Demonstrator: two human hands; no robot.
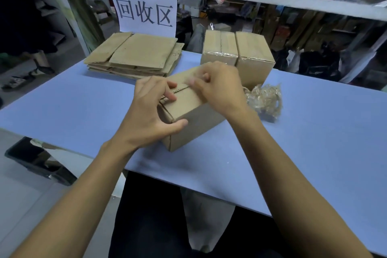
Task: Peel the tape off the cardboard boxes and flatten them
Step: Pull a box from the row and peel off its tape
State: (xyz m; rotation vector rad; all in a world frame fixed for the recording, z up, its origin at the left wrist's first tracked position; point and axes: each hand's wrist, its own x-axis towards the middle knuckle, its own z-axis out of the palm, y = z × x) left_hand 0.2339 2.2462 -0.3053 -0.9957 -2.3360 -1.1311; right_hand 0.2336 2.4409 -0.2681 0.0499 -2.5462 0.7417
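Observation:
A small closed cardboard box sits on the blue table in front of me. My left hand grips its near left corner, thumb on the side wall and fingers on the top by the centre seam. My right hand rests on the top's far half, its fingertips pinched at the seam; blur hides whether tape is between them. Two taped boxes stand upright side by side behind it. A stack of flattened boxes lies at the back left.
A crumpled wad of peeled clear tape lies right of the box. A white paper sign stands behind the flat stack. A dark bin sits below the table's left edge. Cluttered shelving runs behind the table.

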